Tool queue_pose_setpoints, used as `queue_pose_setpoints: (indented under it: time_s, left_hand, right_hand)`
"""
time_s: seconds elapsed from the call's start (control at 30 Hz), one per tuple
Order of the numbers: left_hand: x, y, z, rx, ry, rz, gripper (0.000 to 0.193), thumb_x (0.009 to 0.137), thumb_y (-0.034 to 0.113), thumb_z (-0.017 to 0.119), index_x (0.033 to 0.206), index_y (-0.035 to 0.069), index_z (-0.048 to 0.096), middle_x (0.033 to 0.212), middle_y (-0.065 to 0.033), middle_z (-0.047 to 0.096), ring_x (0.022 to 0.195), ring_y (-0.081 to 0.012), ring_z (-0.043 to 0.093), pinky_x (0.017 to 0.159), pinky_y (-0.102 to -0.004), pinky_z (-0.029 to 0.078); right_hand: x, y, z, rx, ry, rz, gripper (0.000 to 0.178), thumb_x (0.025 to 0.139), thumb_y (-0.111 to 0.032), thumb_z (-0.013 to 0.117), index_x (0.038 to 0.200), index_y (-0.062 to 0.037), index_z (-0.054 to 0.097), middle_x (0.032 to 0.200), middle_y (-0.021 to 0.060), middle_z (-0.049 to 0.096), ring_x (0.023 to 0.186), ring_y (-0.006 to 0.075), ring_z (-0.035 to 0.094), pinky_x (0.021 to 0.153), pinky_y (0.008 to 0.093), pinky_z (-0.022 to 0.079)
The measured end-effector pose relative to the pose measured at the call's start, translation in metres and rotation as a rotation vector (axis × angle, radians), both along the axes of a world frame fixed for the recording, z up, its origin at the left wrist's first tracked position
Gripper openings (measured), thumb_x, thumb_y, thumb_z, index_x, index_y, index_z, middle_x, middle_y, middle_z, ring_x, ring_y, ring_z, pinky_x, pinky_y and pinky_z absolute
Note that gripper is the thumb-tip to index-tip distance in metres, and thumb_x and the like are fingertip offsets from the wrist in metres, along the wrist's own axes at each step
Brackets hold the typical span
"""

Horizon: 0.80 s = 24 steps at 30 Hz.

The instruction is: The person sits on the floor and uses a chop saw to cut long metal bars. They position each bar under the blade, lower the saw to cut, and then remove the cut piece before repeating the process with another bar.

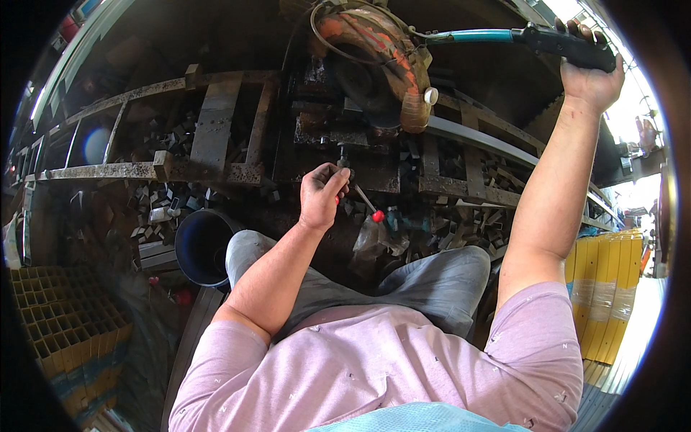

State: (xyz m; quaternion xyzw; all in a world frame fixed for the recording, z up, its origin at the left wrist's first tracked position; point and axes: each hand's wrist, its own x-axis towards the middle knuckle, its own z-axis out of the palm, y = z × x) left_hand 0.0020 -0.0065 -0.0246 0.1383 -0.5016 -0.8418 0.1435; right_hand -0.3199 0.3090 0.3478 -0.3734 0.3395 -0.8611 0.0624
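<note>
My right hand (594, 81) is raised at the upper right, fingers wrapped round the black handle (561, 45) of a cut-off saw. From the handle a teal arm (475, 35) runs left to the saw's worn orange blade guard (404, 68). Low in the middle, my left hand (322, 196) is closed on a crank handle by a threaded screw (343, 151) at the saw's clamp. A spoke with a red knob (378, 215) sticks out to the right of this hand. A pale metal bar (482, 137) lies right of the guard.
A dark round bin (205, 248) stands by my left knee. Stacked yellow square tubes (65, 317) are at the lower left, and yellow bars (604, 295) at the right. Short metal offcuts (461, 234) lie around a rusty roller frame (216, 119).
</note>
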Motion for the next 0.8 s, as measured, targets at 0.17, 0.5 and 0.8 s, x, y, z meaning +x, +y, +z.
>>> queue_pose_setpoints:
  time_s: [0.17, 0.5, 0.8]
  left_hand:
    - [-0.0004, -0.0013, -0.0023, -0.008, 0.005, -0.01, 0.027, 0.101, 0.024, 0.074, 0.085, 0.003, 0.068, 0.076, 0.0007, 0.064, 0.069, -0.0074, 0.058, 0.063, -0.0251, 0.044]
    - [0.0002, -0.0006, -0.0005, 0.002, -0.008, -0.006, 0.027, 0.101, 0.024, 0.074, 0.085, 0.003, 0.068, 0.077, 0.0015, 0.064, 0.069, -0.0068, 0.057, 0.063, -0.0247, 0.044]
    - [0.0, -0.0019, -0.0035, -0.024, -0.014, -0.013, 0.028, 0.101, 0.026, 0.074, 0.085, 0.004, 0.068, 0.076, 0.0021, 0.064, 0.068, -0.0066, 0.057, 0.062, -0.0243, 0.043]
  right_hand:
    - [0.0013, -0.001, 0.0002, -0.009, -0.003, -0.012, 0.053, 0.101, -0.04, 0.041, 0.113, 0.0088, 0.057, 0.105, 0.0322, 0.062, 0.118, 0.0549, 0.059, 0.122, 0.0796, 0.03]
    - [0.0034, -0.0023, -0.0024, -0.008, 0.002, -0.029, 0.055, 0.103, -0.041, 0.039, 0.113, 0.0095, 0.058, 0.107, 0.0327, 0.061, 0.119, 0.0552, 0.059, 0.121, 0.0797, 0.031]
    - [-0.0025, 0.0034, -0.0025, -0.016, -0.011, -0.063, 0.056, 0.097, -0.042, 0.051, 0.113, 0.0107, 0.059, 0.108, 0.0329, 0.061, 0.121, 0.0559, 0.057, 0.123, 0.0799, 0.029]
